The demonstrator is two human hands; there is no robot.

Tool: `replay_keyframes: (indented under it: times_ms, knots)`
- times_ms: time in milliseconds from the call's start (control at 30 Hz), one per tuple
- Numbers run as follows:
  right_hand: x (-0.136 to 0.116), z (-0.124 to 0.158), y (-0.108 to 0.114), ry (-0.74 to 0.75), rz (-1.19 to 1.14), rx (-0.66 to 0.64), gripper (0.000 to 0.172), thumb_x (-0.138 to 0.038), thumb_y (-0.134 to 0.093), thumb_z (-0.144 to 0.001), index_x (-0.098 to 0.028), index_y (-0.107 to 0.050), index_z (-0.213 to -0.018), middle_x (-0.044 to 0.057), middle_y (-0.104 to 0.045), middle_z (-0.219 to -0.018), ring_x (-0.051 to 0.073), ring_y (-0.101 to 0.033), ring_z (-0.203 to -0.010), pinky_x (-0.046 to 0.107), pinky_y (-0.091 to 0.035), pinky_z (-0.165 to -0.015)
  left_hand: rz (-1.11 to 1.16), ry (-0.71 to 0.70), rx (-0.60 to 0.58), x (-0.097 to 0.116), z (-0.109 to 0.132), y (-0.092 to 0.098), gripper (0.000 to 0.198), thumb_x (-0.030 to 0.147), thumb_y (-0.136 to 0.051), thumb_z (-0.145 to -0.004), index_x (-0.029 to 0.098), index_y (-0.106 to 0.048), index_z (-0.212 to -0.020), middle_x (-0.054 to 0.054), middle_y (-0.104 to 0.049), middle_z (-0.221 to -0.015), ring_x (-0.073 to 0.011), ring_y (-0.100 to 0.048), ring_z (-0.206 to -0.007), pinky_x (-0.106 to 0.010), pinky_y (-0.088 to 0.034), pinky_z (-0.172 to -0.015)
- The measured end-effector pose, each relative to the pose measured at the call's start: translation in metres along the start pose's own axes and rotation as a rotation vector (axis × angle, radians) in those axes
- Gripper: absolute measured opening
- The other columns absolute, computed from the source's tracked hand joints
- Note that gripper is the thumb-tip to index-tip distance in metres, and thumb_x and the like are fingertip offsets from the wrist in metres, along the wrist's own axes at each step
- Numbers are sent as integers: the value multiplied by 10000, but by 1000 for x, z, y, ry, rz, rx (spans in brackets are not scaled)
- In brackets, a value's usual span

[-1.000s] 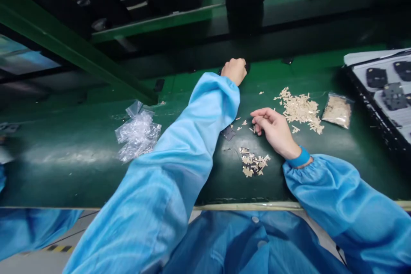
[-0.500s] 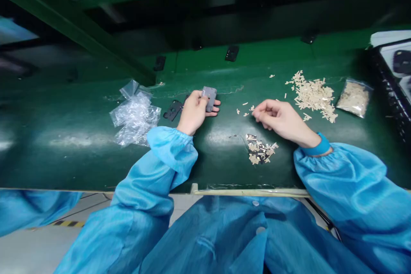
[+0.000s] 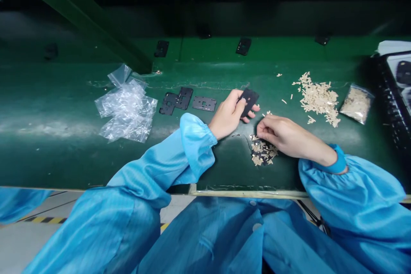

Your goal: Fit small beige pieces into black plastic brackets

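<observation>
A black plate (image 3: pixel 249 102) tilts in the left hand (image 3: pixel 227 114); beige chips (image 3: pixel 263 152) lie under the right hand (image 3: pixel 282 137).

Workbench (image 3: pixel 58 158): plastic bags (image 3: pixel 126 109) left | flat plates (image 3: pixel 188 102) centre | small-part pile (image 3: pixel 316 98), filled bag (image 3: pixel 357 103), tray (image 3: pixel 382 94) right

- my shiny sky-blue fabric smock (image 3: pixel 205 239), round pale btns (image 3: pixel 257 227) down front
- L sleeve (image 3: pixel 154 171): long, baggy, puffed elastic-gathered cuff (image 3: pixel 197 147)
- R sleeve (image 3: pixel 353 192): same
- bright-blue fabric wristband (image 3: pixel 337 163) on R wrist
- L hand (image 3: pixel 226 115), R hand (image 3: pixel 285 139): bare
</observation>
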State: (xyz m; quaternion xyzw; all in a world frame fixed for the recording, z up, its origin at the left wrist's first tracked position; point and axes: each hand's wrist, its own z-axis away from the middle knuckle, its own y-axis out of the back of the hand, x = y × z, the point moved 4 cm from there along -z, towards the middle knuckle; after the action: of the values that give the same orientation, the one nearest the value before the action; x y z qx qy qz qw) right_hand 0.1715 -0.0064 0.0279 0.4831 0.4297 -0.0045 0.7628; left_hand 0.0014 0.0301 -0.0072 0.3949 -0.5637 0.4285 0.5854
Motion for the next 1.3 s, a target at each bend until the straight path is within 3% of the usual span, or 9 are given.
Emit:
replay_keyframes:
  times_ms: [133,267,333,433,600,833,1033,1233,1300]
  knots:
    - [1,0,5,7,-93,12,152,-267,-547,-1018,-196,-595,-893,29,-603,-839,164,-540,-740,291,-408,-702,-57,-1,-91,2,7,-1,183,359,-442,-1045,203,-483,-1131,-14,-730,-866,-65,-614,-572,-178,-451,-519]
    - [-3,3,-1,16,-19,27,109,-276,-665,-957,-199,-643,-1032,59,-629,-998,183,-573,-844,297,-415,-734,-124,-19,-54,3,7,0,186,327,-499,-1005,197,-519,-1137,14,-705,-809,-58,-600,-572,-187,-463,-575]
    - [-2,4,-3,17,-1,28,70,-261,-637,-970,-198,-647,-998,65,-634,-1016,190,-574,-880,305,-416,-758,-140,-13,-39,4,6,0,199,333,-510,-994,195,-525,-1136,19,-700,-793,-61,-598,-570,-196,-469,-590]
    - [6,2,-2,-32,-122,16,145,-309,-621,-977,-195,-649,-891,32,-626,-881,156,-545,-752,295,-412,-699,-190,-15,-49,6,8,0,201,316,-547,-967,193,-539,-1126,9,-718,-818,-72,-607,-582,-217,-482,-616]
    - [20,1,5,-267,-527,-7,311,-505,-644,-939,-198,-686,-917,-29,-566,-654,110,-463,-551,265,-341,-531,-320,-42,-148,13,12,-1,205,291,-617,-917,186,-571,-1087,-26,-749,-879,-111,-629,-633,-273,-497,-673]
    - [17,-1,8,-381,-618,96,388,-554,-668,-907,-168,-684,-875,-43,-514,-541,86,-413,-462,245,-292,-466,-520,-71,-172,13,13,1,448,406,-762,-808,200,-592,-1168,-35,-714,-1056,-204,-680,-947,-317,-510,-814]
    - [21,-2,7,-341,-659,94,381,-547,-660,-929,-172,-650,-863,-50,-514,-536,77,-409,-463,227,-301,-460,-475,-51,-187,9,10,1,464,385,-789,-786,192,-592,-1159,-48,-706,-1098,-205,-669,-992,-319,-511,-863]
    - [28,-1,10,-293,-707,182,376,-558,-653,-939,-184,-647,-905,-54,-504,-538,88,-412,-461,235,-311,-454,-147,87,-198,7,8,-1,382,385,-787,-812,181,-557,-1038,-24,-714,-922,-103,-617,-635,-257,-519,-648]
    - [27,0,10,-255,-652,136,363,-545,-663,-933,-183,-686,-909,-39,-545,-569,98,-445,-488,243,-336,-474,-85,96,-151,8,8,0,386,392,-789,-812,177,-546,-1021,-25,-716,-922,-79,-595,-592,-236,-509,-613]
